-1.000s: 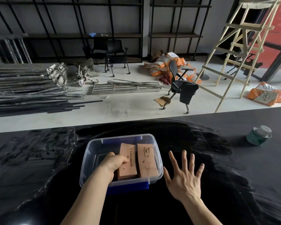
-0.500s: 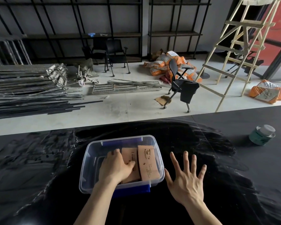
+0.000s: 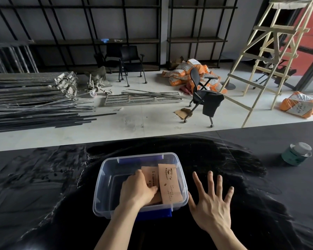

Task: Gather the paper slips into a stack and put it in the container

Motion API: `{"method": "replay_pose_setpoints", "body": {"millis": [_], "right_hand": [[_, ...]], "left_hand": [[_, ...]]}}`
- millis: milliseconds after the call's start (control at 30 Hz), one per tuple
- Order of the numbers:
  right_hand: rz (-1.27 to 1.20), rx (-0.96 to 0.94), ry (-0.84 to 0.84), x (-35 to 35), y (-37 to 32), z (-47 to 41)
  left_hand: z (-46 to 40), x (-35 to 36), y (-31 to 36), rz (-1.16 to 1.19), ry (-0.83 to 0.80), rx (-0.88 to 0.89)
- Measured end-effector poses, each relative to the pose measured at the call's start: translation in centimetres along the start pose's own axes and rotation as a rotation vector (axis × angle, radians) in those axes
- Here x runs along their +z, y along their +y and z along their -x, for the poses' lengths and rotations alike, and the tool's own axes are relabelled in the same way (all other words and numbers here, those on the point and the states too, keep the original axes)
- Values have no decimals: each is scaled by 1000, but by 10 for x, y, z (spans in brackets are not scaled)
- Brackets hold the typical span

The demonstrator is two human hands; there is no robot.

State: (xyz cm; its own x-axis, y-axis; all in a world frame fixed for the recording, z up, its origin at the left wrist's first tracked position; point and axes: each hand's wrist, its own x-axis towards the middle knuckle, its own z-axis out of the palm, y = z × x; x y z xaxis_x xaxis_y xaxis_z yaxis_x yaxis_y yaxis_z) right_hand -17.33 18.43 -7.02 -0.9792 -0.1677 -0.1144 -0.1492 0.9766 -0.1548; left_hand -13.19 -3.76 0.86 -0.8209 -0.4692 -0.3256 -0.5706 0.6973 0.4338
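A clear plastic container with blue handles stands on the black table in front of me. Two stacks of brown printed paper slips lie side by side in its right half. The right stack lies free. The left stack is partly hidden under my left hand, which reaches into the container with fingers and thumb closed around that stack. My right hand rests flat on the table just right of the container, fingers spread, holding nothing.
A teal tin with a pale lid stands on the table at the far right. The black table ends just beyond the container. Behind it are an office chair, a wooden ladder and metal bars on the floor.
My left hand has laid its stack flat in the container next to the other stack and now lies over it. The right hand has hardly moved.
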Motion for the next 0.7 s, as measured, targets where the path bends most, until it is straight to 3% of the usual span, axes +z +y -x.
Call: {"method": "replay_pose_setpoints", "body": {"millis": [200,467,700], "right_hand": [[7,-2,1,1,1,0],[20,-4,-14,-2,1,0],[-26,-8,-163,-20,2,-6]], "left_hand": [[-1,0,-1,-22,-13,16],[16,-4,1,-197,202,192],[39,-17,-11,-279,284,335]]}}
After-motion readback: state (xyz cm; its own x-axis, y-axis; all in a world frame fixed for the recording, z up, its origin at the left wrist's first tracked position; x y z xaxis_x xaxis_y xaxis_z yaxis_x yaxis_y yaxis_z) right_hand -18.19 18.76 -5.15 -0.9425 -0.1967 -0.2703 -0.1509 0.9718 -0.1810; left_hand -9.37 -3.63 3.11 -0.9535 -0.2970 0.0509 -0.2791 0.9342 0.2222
